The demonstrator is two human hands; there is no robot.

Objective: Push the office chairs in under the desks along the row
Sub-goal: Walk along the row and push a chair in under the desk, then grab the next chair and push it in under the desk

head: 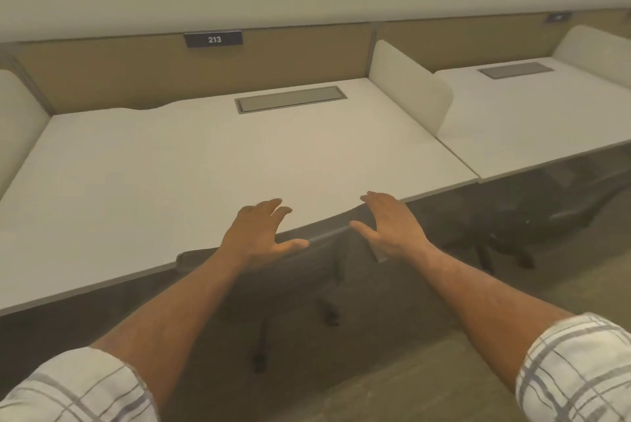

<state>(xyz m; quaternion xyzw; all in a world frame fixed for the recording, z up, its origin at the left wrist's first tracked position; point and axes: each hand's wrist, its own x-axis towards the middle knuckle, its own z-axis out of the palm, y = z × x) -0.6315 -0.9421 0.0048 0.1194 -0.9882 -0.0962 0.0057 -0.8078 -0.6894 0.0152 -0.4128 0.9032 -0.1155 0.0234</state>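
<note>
A grey mesh-backed office chair (317, 271) stands tucked against the front edge of the white desk (191, 162) marked 213, its legs and castors showing below. My left hand (263, 234) and my right hand (392, 227) hover over the top of the chair's back with fingers spread and straight, holding nothing. Whether they touch the chair back I cannot tell. A second dark chair (512, 220) sits under the neighbouring desk (532, 121) on the right.
White side dividers (409, 83) separate the desks, and a tan back panel (136, 73) runs along the wall. Each desk has a grey cable flap (290, 99). Carpeted floor (409, 384) lies behind the chairs.
</note>
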